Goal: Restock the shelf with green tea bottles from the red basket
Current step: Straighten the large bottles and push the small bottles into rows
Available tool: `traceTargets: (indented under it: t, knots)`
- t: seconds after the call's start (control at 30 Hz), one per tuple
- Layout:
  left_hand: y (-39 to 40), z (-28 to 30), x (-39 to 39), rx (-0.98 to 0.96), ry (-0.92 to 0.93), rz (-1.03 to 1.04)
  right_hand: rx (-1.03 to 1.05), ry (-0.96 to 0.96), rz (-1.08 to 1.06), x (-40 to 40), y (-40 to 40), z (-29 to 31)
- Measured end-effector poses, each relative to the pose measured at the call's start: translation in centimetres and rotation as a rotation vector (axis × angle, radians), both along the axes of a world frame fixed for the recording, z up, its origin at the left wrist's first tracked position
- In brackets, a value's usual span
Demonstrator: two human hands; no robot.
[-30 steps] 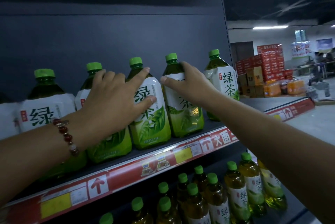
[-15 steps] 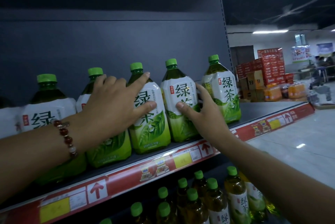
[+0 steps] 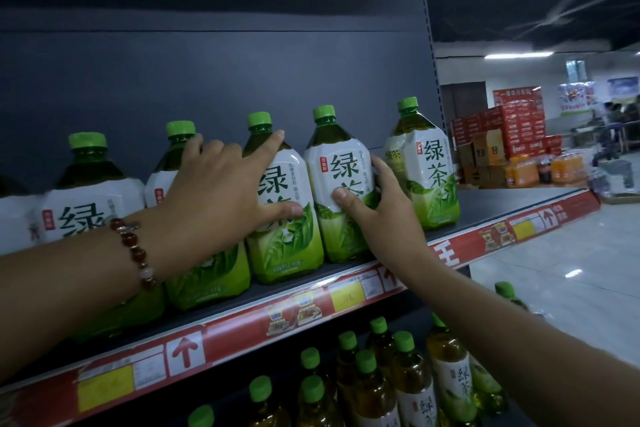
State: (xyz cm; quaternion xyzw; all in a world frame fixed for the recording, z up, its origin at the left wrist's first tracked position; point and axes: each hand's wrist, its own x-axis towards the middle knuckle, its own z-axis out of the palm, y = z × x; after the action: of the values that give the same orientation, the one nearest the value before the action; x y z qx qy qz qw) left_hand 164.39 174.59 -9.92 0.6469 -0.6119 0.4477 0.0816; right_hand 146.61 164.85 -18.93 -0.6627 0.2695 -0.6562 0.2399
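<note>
Grey shelf [image 3: 512, 200]: runs under both hands, red price strip along the edge
Green tea bottles [image 3: 427, 163]: standing in a row on it, one more just right of the right hand
Left hand [image 3: 221, 198]: fingers spread across the third bottle [image 3: 287, 239], thumb on its label
Right hand [image 3: 384, 208]: wraps the fourth bottle [image 3: 341, 167], thumb in front, fingers probably behind
Bead bracelet [image 3: 136, 250]: left wrist

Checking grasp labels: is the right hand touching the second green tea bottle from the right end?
Touching. The head view shows the right hand on that green tea bottle, thumb across the label, fingers wrapped round its right side.
</note>
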Motion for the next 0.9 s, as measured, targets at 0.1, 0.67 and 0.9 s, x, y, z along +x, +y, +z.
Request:
traceTargets:
  t: [0.1,0.67,0.9]
  knots:
    - [0.2,0.0,-0.1,-0.014,-0.031,0.003,-0.003,0.025,-0.009,-0.1,0.2,0.1]
    - [-3.1,1.7,-5.6,-0.042,-0.188,-0.068,0.277,0.135,-0.283,-8.5,-6.2,1.9]
    - [-4.2,0.8,-5.1,-0.021,-0.160,-0.083,0.215,0.100,-0.266,-8.6,-7.3,0.6]
